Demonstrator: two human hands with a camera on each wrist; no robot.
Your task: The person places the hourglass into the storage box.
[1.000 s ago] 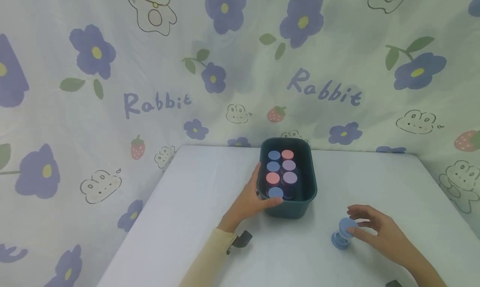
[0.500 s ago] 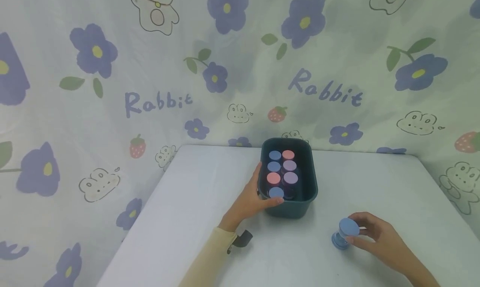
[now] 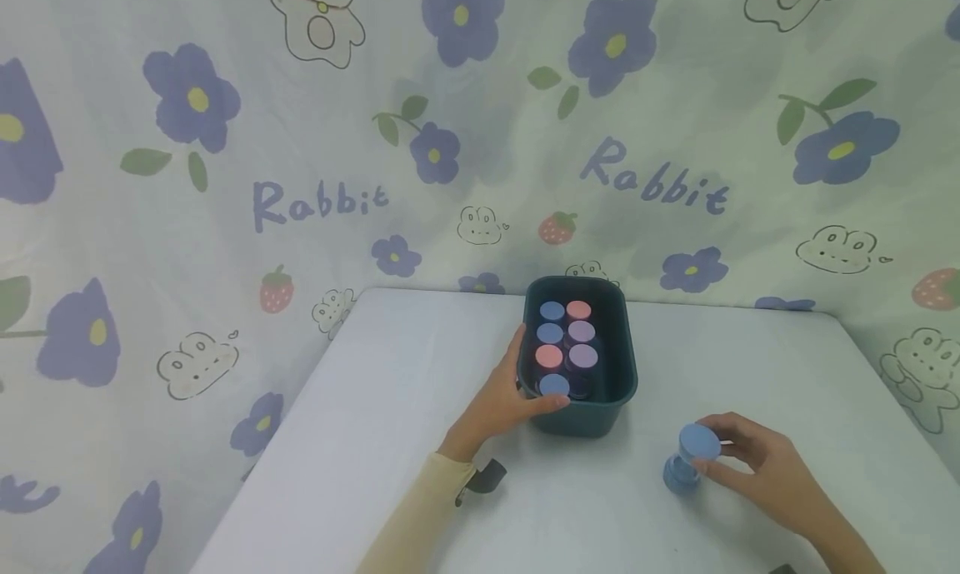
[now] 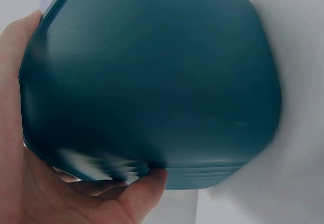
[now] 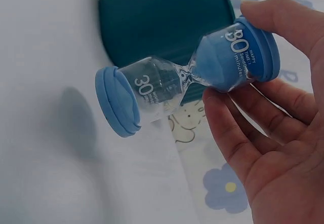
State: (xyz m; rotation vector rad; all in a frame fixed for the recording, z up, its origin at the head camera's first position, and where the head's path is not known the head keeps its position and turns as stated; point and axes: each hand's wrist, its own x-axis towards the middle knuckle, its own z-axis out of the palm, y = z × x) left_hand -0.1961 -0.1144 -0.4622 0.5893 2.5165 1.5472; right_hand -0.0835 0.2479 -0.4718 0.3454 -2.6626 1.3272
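Observation:
A blue sand timer (image 3: 699,444) marked "30 minutes" is pinched by my right hand (image 3: 763,467), thumb on one side and fingers on the other, near its upper cap. In the right wrist view the sand timer (image 5: 218,57) tilts, with blue sand in the end by my hand and some at the far cap; its shadow lies apart from it on the table. My left hand (image 3: 497,403) grips the near left corner of a dark green bin (image 3: 577,420), thumb over the rim. Round blue, pink and purple caps (image 3: 581,332) stand in two rows inside.
A white table (image 3: 420,349) bears the bin near its back edge. Behind hangs a curtain (image 3: 510,141) printed with flowers and rabbits. A black strap (image 3: 486,477) sits at my left wrist.
My right hand's fingers have closed on the sand timer and raised it slightly. The left hand keeps its grip on the bin. The head view has shifted a little.

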